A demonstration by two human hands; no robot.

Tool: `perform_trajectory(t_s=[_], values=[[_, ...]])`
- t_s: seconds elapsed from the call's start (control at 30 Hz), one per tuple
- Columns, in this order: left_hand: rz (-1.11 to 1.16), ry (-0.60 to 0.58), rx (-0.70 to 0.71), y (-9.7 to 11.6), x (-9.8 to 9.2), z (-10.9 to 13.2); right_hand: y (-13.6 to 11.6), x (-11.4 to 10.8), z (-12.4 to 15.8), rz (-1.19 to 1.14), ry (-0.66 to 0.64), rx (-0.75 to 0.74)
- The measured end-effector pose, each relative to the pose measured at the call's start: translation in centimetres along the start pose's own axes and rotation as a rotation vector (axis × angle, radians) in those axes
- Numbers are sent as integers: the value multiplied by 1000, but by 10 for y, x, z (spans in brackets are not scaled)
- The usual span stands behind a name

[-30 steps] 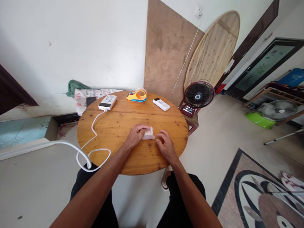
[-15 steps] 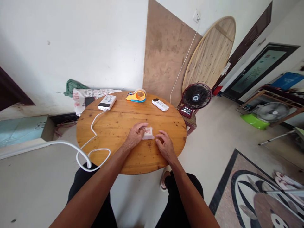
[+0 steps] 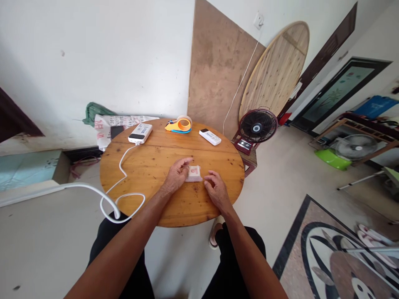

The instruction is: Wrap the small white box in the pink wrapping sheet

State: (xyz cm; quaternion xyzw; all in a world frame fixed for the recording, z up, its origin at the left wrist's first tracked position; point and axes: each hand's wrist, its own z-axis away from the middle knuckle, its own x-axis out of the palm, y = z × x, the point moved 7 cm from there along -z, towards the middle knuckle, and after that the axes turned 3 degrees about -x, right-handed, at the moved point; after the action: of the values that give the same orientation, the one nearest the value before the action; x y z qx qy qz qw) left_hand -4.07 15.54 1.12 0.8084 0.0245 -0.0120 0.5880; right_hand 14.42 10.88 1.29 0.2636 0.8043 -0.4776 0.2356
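Observation:
A small white block-shaped packet with a reddish print on top (image 3: 194, 174) lies on the round wooden table (image 3: 149, 166). At its left side is my left hand (image 3: 177, 174), thumb close to the packet's edge and fingers stretched forward, apart. Whether the thumb touches the packet I cannot tell. My right hand (image 3: 215, 189) rests just right of the packet, fingers loosely curved and spread, with nothing in them.
Toward the back stand a white power bank (image 3: 140, 133) with a white cable (image 3: 122, 166), an orange tape dispenser (image 3: 179, 124) and a second white device (image 3: 210, 136). A dark fan (image 3: 257, 126) sits on a stool beyond the table's right edge.
My left hand has shifted slightly up and left, so more of the packet's top shows. My right hand and the packet have hardly moved.

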Motion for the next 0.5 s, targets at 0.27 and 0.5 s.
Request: perform_trajectory(t_s=[0.27, 0.5], values=[[63, 23, -62, -7, -3, -2, -3, -1, -1, -12, -1, -2], [135, 53, -109, -12, -4, -3, -4, -1, -1, -6, -3, 7]])
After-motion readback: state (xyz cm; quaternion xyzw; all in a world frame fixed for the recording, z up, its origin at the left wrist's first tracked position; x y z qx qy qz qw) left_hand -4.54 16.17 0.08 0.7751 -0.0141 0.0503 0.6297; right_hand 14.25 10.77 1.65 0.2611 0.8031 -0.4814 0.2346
